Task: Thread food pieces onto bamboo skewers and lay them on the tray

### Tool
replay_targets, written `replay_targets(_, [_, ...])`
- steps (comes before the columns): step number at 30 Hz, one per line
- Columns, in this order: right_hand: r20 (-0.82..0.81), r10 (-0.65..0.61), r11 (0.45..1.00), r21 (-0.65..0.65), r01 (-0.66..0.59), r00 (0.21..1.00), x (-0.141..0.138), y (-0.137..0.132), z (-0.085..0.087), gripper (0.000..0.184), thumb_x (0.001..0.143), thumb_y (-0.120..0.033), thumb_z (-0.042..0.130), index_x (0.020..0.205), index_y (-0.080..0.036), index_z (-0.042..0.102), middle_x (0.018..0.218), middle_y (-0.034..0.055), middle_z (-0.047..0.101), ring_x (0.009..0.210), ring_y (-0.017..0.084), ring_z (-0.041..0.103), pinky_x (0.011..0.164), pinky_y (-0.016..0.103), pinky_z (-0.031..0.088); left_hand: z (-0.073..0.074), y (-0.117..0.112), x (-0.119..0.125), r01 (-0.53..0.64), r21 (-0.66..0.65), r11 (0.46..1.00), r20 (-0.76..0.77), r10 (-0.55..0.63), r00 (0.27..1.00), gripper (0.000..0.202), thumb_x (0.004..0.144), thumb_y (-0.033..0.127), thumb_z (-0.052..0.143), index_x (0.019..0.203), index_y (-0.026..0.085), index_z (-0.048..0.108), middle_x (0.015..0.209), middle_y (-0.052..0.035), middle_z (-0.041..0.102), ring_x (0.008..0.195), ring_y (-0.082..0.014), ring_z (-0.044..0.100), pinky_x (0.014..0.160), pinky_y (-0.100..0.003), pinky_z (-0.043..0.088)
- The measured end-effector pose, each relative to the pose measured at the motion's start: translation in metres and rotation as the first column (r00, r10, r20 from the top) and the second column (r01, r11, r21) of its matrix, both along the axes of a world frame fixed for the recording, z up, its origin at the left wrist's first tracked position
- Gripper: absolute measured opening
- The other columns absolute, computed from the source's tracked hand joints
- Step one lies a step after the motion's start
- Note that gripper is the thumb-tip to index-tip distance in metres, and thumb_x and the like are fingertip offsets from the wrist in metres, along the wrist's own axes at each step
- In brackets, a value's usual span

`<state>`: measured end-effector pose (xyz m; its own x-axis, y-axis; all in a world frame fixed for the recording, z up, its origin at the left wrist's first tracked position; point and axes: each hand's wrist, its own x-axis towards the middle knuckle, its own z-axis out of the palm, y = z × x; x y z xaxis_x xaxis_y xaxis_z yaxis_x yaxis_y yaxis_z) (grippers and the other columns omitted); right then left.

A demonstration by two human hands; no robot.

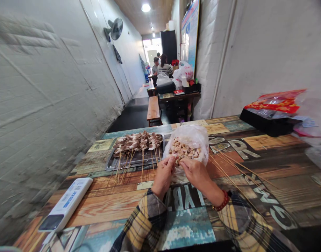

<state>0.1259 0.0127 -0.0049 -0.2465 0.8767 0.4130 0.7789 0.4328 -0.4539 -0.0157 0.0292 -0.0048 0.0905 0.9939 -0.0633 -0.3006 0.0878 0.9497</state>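
Both hands meet over the near side of an open clear plastic bag [199,134] filled with small pale-brown pieces of what looks like meat [185,149]. My left hand [164,173] is closed, thumb and fingers pinched together. My right hand [195,171] pinches the same way, close beside it. What lies between the fingertips is too small to make out. Left of the bag, a metal tray [109,165] carries several skewers of darker brown pieces [136,141], their bare sticks pointing toward me. Loose bamboo skewers [228,162] lie to the right of the bag.
A white power bank [67,203] rests on the patterned table [110,206] at the left. A black tray [268,122] with red plastic packaging [278,99] stands at the right. Beyond are a wooden bench [153,109], another loaded table [180,96] and seated people [164,66].
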Motion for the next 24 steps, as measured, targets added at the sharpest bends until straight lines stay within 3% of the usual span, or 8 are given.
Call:
replay_targets(10, [-0.066, -0.026, 0.999, 0.041, 0.029, 0.997, -0.011, 0.004, -0.001, 0.025, 0.094, -0.018, 0.040, 0.081, -0.018, 0.062, 0.077, 0.0060, 0.068, 0.071, 0.017, 0.061, 0.062, 0.025, 0.037, -0.009, -0.003, 0.004, 0.055, 0.065, 0.996, -0.106, -0.048, 0.993, 0.045, 0.072, 0.056, 0.066, 0.063, 0.014, 0.055, 0.052, 0.0066, 0.034, 0.048, -0.0056, 0.025, 0.046, -0.021, 0.017])
replay_targets(17, [-0.142, 0.010, 1.000, -0.014, -0.012, 0.990, -0.010, 0.005, 0.003, 0.027, 0.095, -0.020, 0.041, 0.077, -0.019, 0.061, 0.075, 0.0035, 0.066, 0.069, 0.015, 0.061, 0.062, 0.023, 0.037, -0.005, 0.005, -0.004, 0.019, 0.084, 0.996, -0.133, -0.007, 0.991, 0.044, 0.071, 0.058, 0.064, 0.066, 0.015, 0.055, 0.052, 0.0065, 0.036, 0.047, -0.0062, 0.026, 0.045, -0.022, 0.018])
replay_targets(24, [-0.118, 0.019, 1.000, 0.023, -0.017, 0.993, -0.011, 0.004, -0.005, 0.027, 0.095, -0.020, 0.039, 0.078, -0.019, 0.060, 0.075, 0.0043, 0.066, 0.073, 0.017, 0.061, 0.064, 0.024, 0.038, -0.008, 0.003, -0.004, -0.045, 0.093, 0.995, -0.158, 0.060, 0.986, 0.053, 0.073, 0.064, 0.058, 0.054, 0.016, 0.047, 0.050, 0.0050, 0.036, 0.047, -0.0070, 0.030, 0.046, -0.022, 0.021])
